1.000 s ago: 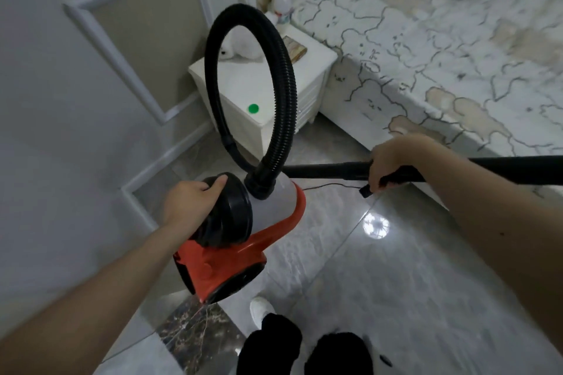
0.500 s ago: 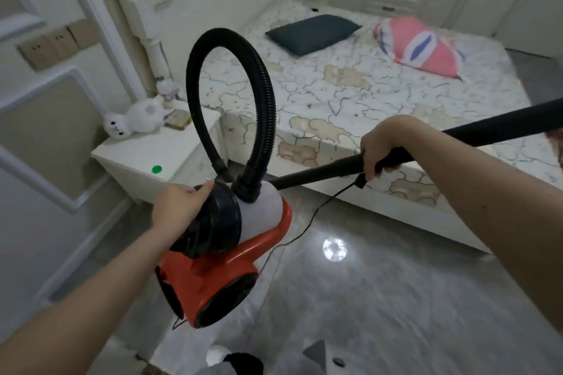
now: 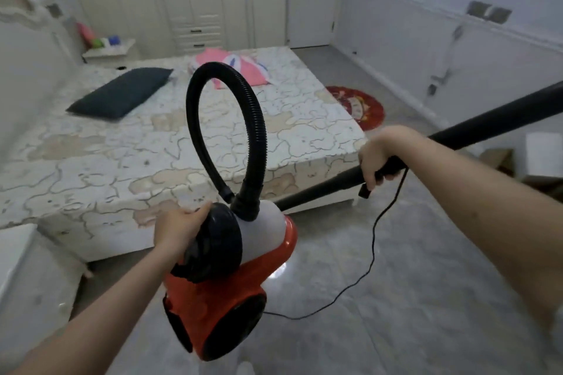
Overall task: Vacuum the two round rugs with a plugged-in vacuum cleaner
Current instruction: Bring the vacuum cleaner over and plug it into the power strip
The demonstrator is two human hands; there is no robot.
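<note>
Above the grey tiled floor (image 3: pixel 411 298), just off the near corner of the bed (image 3: pixel 152 146), the orange canister vacuum cleaner (image 3: pixel 231 280) is hanging in the air, carried rather than rolled. The left hand (image 3: pixel 176 230) is gripping its black round end cap, fingers curling over the rim; the right hand (image 3: pixel 376 158) is wrapping around the black wand (image 3: pixel 493 119), pinching the power cord (image 3: pixel 373 240) against it. The ribbed hose (image 3: pixel 253 119) is arching in a springy loop between body and wand. Judging by the one-handed lift, the canister is probably light, rigid plastic, though the smooth cap looks like a slippery hold; a moulded handle, if there is one, would be safer. The wand is stiff and long, likely to swing wide. One red round rug (image 3: pixel 359 106) is lying past the bed's far corner, partly hidden by the mattress. The second rug is not showing, the wand's nozzle is running out of frame, and the cord's plug end is passing behind the canister, so the outlet connection cannot be judged.
</note>
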